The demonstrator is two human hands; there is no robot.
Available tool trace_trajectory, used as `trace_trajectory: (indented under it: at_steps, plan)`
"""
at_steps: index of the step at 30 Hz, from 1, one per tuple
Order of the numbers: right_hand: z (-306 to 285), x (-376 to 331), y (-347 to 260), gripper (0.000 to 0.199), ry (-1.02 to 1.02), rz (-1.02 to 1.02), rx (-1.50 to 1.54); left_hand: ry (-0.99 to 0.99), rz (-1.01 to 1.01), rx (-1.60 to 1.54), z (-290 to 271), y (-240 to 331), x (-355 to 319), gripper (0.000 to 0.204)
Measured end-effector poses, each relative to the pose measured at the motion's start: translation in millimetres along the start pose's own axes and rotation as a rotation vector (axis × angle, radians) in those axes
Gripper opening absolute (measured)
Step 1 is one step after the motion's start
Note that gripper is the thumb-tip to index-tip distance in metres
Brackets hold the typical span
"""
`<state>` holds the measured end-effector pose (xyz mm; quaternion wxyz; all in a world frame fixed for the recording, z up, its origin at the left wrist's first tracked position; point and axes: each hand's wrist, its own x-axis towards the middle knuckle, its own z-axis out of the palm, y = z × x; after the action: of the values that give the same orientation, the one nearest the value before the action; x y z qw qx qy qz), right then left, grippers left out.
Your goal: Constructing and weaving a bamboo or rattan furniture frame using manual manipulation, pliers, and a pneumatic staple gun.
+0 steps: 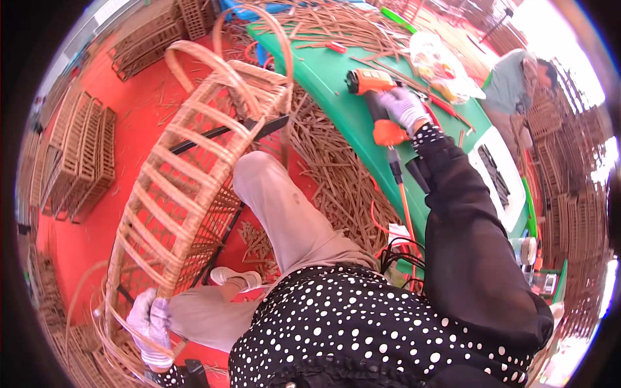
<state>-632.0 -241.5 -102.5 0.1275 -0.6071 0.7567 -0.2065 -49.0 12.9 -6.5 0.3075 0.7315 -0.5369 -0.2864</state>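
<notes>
While the left hand (pixel 150 321) grips the lower rim of the partly woven rattan chair frame (pixel 187 168) leaning over the red floor (pixel 97 97), the right hand (pixel 404 107) closes on the orange power tool (pixel 375 103) lying on the green surface (pixel 323 71), with open slats apparently unfinished.

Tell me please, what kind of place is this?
Most likely a wicker furniture workshop. A half-woven tan rattan chair frame stands on the red floor, loose brown cane strips lie in heaps, and finished woven rattan panels are stacked nearby. An orange power tool lies on the green worktable.
</notes>
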Motion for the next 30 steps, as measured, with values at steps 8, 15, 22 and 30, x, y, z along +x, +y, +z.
trace_trajectory:
  at_steps: [8, 15, 22, 30]
  plan:
    - [-91, -21, 109, 0.102, -0.078, 0.390, -0.443, -0.098, -0.079, -0.199, -3, 3, 20, 0.027]
    - [-85, -5, 99, 0.092, -0.113, 0.355, -0.568, -0.024, -0.072, -0.186, 6, 6, 17, 0.027]
    - [-43, 10, 170, 0.017, -0.373, 0.101, 0.169, 0.118, 0.849, 0.740, -20, -2, 7, 0.022]
    - [-102, 4, 30, 0.045, -0.238, -0.108, 0.573, -0.461, 1.139, -1.185, -84, -23, 80, 0.058]
